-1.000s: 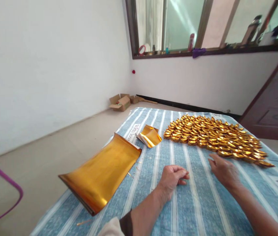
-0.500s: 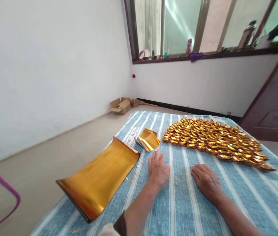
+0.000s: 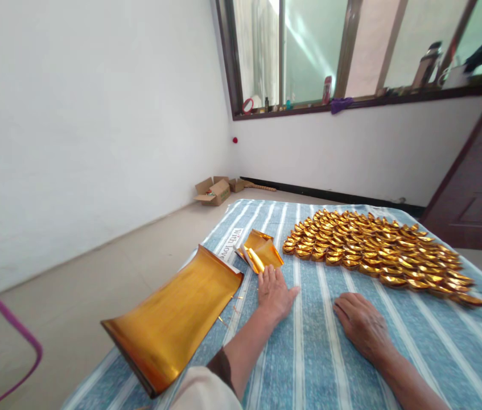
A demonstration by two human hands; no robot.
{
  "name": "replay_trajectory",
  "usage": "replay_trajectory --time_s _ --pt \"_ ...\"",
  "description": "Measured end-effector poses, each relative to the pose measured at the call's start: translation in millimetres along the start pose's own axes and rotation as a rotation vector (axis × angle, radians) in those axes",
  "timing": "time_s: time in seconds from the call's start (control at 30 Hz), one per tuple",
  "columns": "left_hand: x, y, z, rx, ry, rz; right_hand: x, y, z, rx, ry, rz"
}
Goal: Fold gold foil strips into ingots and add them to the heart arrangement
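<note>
My left hand (image 3: 275,293) reaches forward with its fingers stretched out and thumb apart, the fingertips at the near edge of a small stack of gold foil paper sheets (image 3: 270,250). One sheet of that stack curls up at its left side. My right hand (image 3: 362,322) rests on the striped cloth, its fingers together and bent down, with nothing visible in them. To the left of my left hand lies a larger stack of gold foil paper (image 3: 176,319), its ends curling. Ahead of my right hand spread rows of folded gold paper ingots (image 3: 373,250).
A blue and white striped cloth (image 3: 309,353) covers the surface. Thin gold scraps (image 3: 222,321) lie beside the large stack. Beyond are an open cardboard box (image 3: 214,191) on the floor, a window sill with bottles, and a dark door (image 3: 475,176). A purple tube (image 3: 14,324) curves at left.
My left hand has moved slightly forward to the small foil stack, whose top sheet now sits shifted and more curled. The right hand stays in place. The view has tilted a little.
</note>
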State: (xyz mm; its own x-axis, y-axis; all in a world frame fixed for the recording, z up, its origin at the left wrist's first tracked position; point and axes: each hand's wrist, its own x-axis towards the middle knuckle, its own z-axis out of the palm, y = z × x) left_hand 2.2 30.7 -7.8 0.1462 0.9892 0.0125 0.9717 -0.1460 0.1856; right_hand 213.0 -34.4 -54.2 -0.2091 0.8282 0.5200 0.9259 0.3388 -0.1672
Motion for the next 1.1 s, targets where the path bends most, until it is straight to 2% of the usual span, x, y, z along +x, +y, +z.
replay_trajectory --time_s 0.17,0.27,0.4,0.5,0.6,0.67,0.73,0.8,0.97,1.1 --pt "-45.4 13.9 2.5 -0.018 -0.040 0.105 1.6 0.4 -1.0 0.018 -0.008 0.010" --pt "-72.7 28.6 4.8 -0.068 -0.114 0.182 2.5 1.0 -1.8 0.067 -0.007 0.032" --pt "-103.9 52.1 4.6 -0.173 -0.209 0.320 3.1 1.6 -3.7 0.220 0.085 0.154" --pt "-116.1 64.6 -4.3 -0.255 -0.274 0.409 3.7 0.2 -5.5 0.276 0.098 0.237" --pt "-110.0 65.9 -18.8 -0.336 -0.187 0.485 5.4 -2.6 -7.6 0.268 0.061 0.315" --pt "-96.2 59.9 -27.4 -0.345 -0.027 0.448 7.3 -4.0 -9.6 0.296 0.034 0.365" --pt "-78.4 50.0 -33.1 -0.268 0.147 0.312 9.6 -4.7 -12.6 0.355 0.020 0.405" --pt "-60.9 38.6 -35.4 -0.208 0.235 0.148 12.0 -5.2 -16.9 0.433 0.019 0.459" --pt "-33.4 15.7 -31.4 -0.275 0.109 -0.105 16.1 -6.8 -28.8 0.634 -0.025 0.609" --pt "-28.0 7.7 -25.7 -0.649 -0.106 -0.172 16.7 -5.5 -32.5 0.940 -0.082 0.751"
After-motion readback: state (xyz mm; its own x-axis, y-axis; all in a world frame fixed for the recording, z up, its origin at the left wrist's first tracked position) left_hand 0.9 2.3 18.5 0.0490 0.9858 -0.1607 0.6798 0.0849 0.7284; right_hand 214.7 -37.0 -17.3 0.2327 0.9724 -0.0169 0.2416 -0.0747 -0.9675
